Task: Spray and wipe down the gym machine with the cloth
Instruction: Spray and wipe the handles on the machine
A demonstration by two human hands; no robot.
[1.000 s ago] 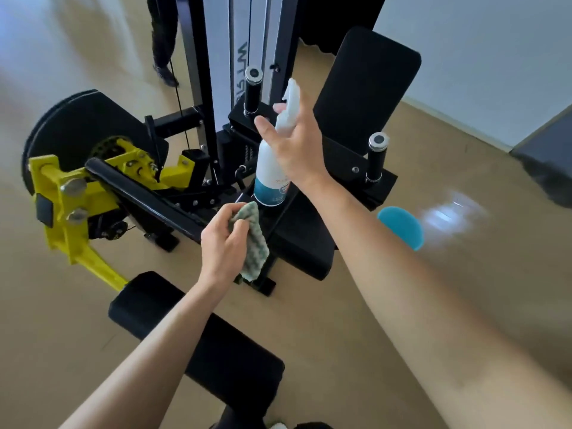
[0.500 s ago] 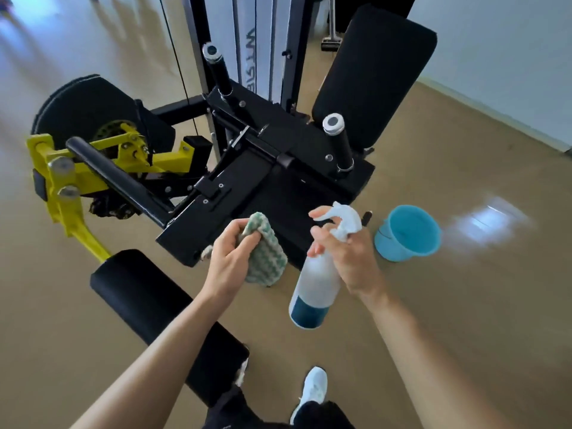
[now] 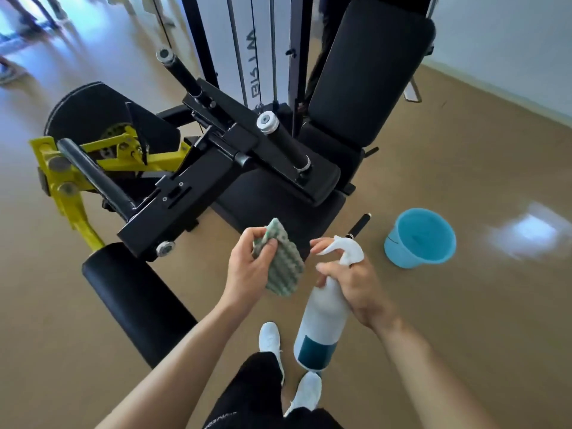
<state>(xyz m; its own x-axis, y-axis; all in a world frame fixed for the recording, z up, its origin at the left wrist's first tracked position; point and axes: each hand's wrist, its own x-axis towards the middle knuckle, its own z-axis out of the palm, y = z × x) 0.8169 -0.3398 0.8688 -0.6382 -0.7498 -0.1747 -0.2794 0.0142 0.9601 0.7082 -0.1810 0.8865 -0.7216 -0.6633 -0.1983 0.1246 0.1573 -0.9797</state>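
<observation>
The cloth [image 3: 280,265], green and white, is pinched in the left hand [image 3: 247,270], held above the floor [image 3: 433,320] just in front of the machine [image 3: 235,156]. Beside it, the right hand [image 3: 356,283] grips the spray bottle [image 3: 323,314] at its neck, nozzle toward the cloth. A blue bucket [image 3: 419,238] stands right of the seat.

Gym machine [image 3: 198,187] top cropped, far floor [image 3: 102,51] blurred

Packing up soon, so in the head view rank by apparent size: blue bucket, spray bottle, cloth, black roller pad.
Largest: black roller pad
Then spray bottle and blue bucket: close, bottle nearer the camera, so unranked
Smallest: cloth
</observation>
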